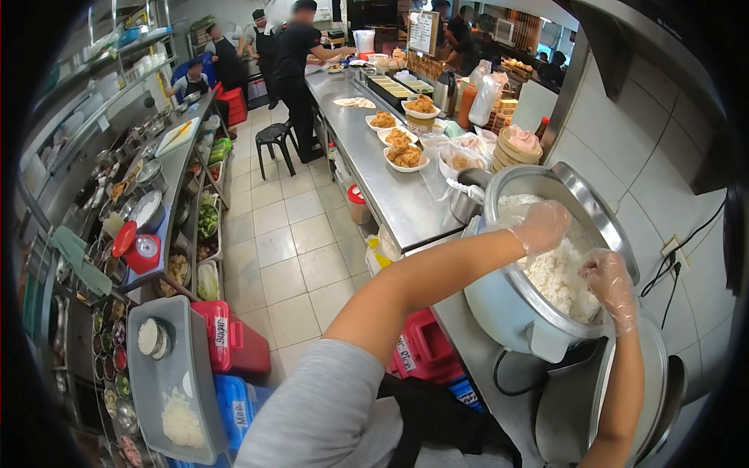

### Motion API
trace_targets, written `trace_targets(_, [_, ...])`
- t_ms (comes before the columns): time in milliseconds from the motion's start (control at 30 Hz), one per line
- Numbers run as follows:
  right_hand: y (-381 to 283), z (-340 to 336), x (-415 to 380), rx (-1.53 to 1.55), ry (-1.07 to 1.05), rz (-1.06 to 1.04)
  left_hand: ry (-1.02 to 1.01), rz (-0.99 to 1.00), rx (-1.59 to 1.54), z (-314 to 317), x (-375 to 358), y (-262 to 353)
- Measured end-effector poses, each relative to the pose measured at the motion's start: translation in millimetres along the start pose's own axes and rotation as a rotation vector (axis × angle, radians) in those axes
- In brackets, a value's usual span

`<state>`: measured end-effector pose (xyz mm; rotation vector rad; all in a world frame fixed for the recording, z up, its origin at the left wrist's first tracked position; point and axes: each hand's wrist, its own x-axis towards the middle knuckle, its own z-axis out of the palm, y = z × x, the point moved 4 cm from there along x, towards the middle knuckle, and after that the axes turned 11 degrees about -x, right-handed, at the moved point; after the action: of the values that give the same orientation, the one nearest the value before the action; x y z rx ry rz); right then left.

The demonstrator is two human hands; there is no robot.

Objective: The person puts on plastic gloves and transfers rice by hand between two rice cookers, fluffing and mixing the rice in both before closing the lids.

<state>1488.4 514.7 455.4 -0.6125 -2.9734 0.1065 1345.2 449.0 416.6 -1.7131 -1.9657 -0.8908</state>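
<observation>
A large pale blue rice cooker (499, 308) stands at the right with its lid off the opening, full of white rice (555, 285). Over the far part of the rice is my left hand (542, 226), in a clear plastic glove, its fingers bent down and partly hidden. My right hand (608, 281), gloved too, is at the near right side of the opening with its fingertips pressed together; what they hold, if anything, is too small to make out.
Bowls of fried chicken (406, 156) line the steel counter (367, 148). A grey tub (144, 374) with some rice stands at lower left beside a red bin (234, 339). A black stool (275, 136) and several people are farther back.
</observation>
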Motion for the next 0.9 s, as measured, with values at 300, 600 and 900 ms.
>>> trace_targets(300, [-20.1, -11.4, -11.1, 0.530, 0.173, 0.095, 0.290, -0.285, -1.068, -1.4, 26.1, -27.5])
trace_targets(600, [-65.3, 28.2, -5.4, 0.602, 0.081, -0.040, 0.346, -0.365, -1.978, -27.8, 28.7, 2.8])
trace_targets(900, [-51.5, -33.6, -32.7, 0.658, 0.345, -0.170, 0.413, -0.375, -1.328, -67.5, 10.9, -9.6])
